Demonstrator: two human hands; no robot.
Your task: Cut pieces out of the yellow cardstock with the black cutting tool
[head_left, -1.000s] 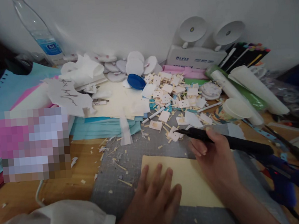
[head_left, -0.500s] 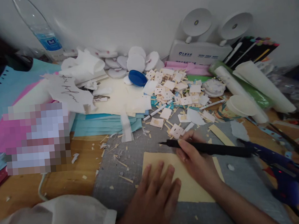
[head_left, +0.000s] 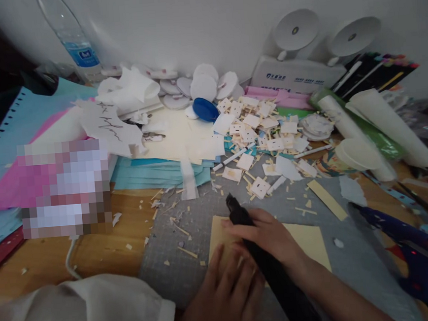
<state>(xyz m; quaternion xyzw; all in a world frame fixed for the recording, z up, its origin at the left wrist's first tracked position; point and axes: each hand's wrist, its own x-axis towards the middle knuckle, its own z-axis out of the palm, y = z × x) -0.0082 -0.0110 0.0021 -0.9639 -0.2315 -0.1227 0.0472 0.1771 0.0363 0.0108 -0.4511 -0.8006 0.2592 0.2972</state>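
Observation:
My right hand (head_left: 275, 235) is closed around a long black pen-like tool (head_left: 269, 270), whose exact kind I cannot make out. The tool slants from the bottom edge towards the middle, its narrow end pointing away from me. Under both hands lies a cream sheet of paper (head_left: 306, 240) on a grey cutting mat (head_left: 171, 270). My left hand (head_left: 227, 288) rests on the sheet's near left part with the fingers apart. Its fingertips are close to my right hand, which hides part of the sheet.
Behind the mat is a heap of small cream paper squares with drawn faces (head_left: 271, 129). A blue glue gun (head_left: 410, 251) and a paper cup (head_left: 358, 154) stand right. Light blue sheets (head_left: 144, 176) lie left of centre, a water bottle (head_left: 83, 54) behind. Paper scraps litter the mat.
The black tool has swung from lying nearly level, pointing left, to pointing away from me. My right hand has turned with it and come closer to my left. The view has shifted slightly.

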